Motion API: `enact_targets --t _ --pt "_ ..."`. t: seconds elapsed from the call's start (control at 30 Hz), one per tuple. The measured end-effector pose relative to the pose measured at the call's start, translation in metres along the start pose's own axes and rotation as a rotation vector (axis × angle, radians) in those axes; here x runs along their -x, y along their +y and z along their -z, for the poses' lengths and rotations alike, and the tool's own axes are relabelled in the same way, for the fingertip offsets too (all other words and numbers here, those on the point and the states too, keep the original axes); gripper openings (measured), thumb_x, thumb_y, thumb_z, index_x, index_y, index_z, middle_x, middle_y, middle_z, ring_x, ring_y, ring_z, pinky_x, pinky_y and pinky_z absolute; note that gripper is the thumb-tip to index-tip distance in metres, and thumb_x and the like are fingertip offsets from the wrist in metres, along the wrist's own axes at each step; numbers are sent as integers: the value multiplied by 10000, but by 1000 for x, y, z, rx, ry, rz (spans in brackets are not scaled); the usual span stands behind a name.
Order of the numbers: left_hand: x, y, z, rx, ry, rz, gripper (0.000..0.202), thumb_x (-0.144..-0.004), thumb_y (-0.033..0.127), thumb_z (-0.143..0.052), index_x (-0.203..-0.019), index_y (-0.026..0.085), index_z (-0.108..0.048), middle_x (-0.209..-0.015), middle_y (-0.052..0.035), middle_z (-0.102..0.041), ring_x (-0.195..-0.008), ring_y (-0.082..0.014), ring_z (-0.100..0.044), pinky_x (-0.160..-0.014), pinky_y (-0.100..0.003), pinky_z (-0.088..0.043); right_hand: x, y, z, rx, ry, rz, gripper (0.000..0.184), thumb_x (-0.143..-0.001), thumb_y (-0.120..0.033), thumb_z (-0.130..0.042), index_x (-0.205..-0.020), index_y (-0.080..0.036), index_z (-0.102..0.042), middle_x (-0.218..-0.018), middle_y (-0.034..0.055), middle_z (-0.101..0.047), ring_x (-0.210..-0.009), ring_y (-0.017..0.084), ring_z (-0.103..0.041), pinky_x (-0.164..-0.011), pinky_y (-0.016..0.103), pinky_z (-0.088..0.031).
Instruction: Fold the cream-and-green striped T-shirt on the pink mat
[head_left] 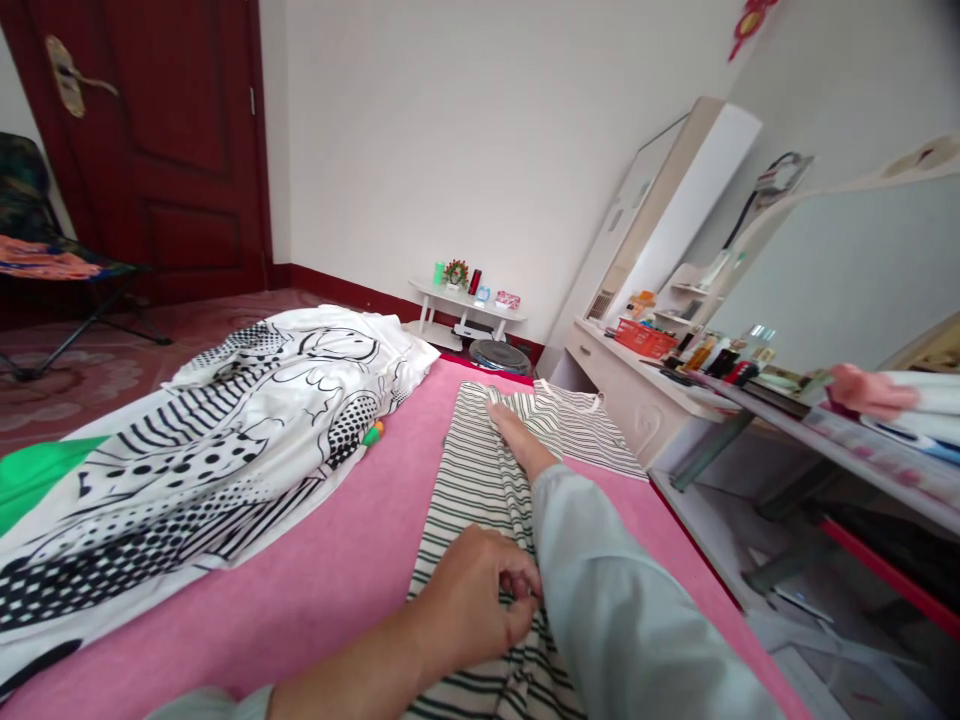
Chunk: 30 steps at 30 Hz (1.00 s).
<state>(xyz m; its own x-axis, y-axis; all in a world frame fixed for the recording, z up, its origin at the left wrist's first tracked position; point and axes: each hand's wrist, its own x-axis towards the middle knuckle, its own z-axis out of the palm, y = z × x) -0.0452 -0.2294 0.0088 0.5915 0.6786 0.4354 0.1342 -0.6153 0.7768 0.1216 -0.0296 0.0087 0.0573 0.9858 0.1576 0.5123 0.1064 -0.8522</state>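
A long cream garment with dark stripes (442, 500) lies lengthwise on the pink bed cover (315, 600), its cloth bunched in folds along the right side. My left hand (480, 590) is over its near part, fingers curled in and pinching at the folds. Farther away, my right hand (517, 435) reaches out with its fingers stretched flat on the garment's far end. Beside that far end, to the right, lies a striped short top (589, 425) with narrower stripes. My sleeve hides part of the garment's right edge.
A rumpled white and black patterned cloth (300, 400) covers the bed's left side. Along the right stand a white dressing table (637, 385) with a red basket (645, 338) and a shelf. A low white stand (469, 300) is by the far wall; a folding chair (67, 270) stands left.
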Motion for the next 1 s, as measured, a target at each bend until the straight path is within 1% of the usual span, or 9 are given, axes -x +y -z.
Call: enact_targets --t 0.1,0.17,0.27,0.33,0.53,0.63,0.77,0.87,1.0 --pt "1 -4 -2 3 -4 -1 186 -597 85 -575 -680 183 -710 -612 27 -629 -576 -98 -549 -557 -184 -386 14 5 -15 74 -80 -20 727 -744 -613 -606 -1326 -187 -516 -1489 77 -361 -1411 223 -224 -1162 349 -126" --pt "1 -6 -2 25 -24 9 193 -618 103 -577 -717 184 -722 -625 25 -631 -576 -96 -553 -552 -180 -390 24 0 -14 100 -130 -29 771 -757 -637 -580 -1370 -183 -471 -1515 74 -304 -1427 218 -171 -1168 354 -84" --pt "3 -8 -2 56 -62 35 202 -668 132 -563 -772 181 -730 -652 19 -642 -576 -93 -560 -551 -177 -399 47 -12 -6 38 -169 -43 754 -800 -644 -516 -1401 -198 -426 -1517 63 -302 -1406 210 -239 -1159 362 -150" --pt "3 -10 -2 61 -72 55 195 -689 149 -561 -787 178 -726 -665 17 -649 -581 -95 -560 -554 -181 -402 71 -18 1 -71 -146 -34 690 -805 -619 -525 -1358 -210 -481 -1468 64 -397 -1348 214 -357 -1123 363 -254" --pt "4 -16 1 9 -122 48 212 -708 133 -548 -819 184 -721 -670 26 -647 -598 -100 -562 -578 -190 -407 187 -34 43 -150 -27 22 400 -756 -478 -654 -1042 -199 -646 -1060 59 -666 -990 214 -599 -904 360 -459" --pt "5 -16 5 -98 -132 3 254 -709 99 -546 -851 202 -729 -737 14 -627 -644 -109 -561 -606 -198 -418 256 -52 65 -30 -102 65 252 -785 -390 -651 -939 -192 -642 -899 36 -651 -856 176 -597 -809 313 -471" --pt "8 -7 19 -205 -218 -124 485 -654 -28 -517 -993 258 -713 -1099 -23 -553 -885 -137 -580 -770 -229 -462 339 -79 85 148 -291 150 148 -821 -341 -624 -877 -204 -629 -853 28 -618 -824 166 -578 -762 283 -460" --pt "12 10 33 -281 -344 -217 543 -637 -47 -571 -1026 309 -700 -1266 -18 -466 -1130 -194 -505 -952 -301 -421 381 -88 96 287 -415 182 247 -767 -384 -691 -956 -239 -626 -970 48 -628 -906 196 -575 -794 293 -463" --pt "24 32 44 -402 -427 -309 442 -638 132 -755 -1020 348 -701 -1435 2 -348 -1308 -303 -337 -1082 -444 -292 406 -81 97 420 -479 257 329 -727 -409 -719 -1005 -265 -619 -961 52 -648 -873 205 -588 -754 283 -465"
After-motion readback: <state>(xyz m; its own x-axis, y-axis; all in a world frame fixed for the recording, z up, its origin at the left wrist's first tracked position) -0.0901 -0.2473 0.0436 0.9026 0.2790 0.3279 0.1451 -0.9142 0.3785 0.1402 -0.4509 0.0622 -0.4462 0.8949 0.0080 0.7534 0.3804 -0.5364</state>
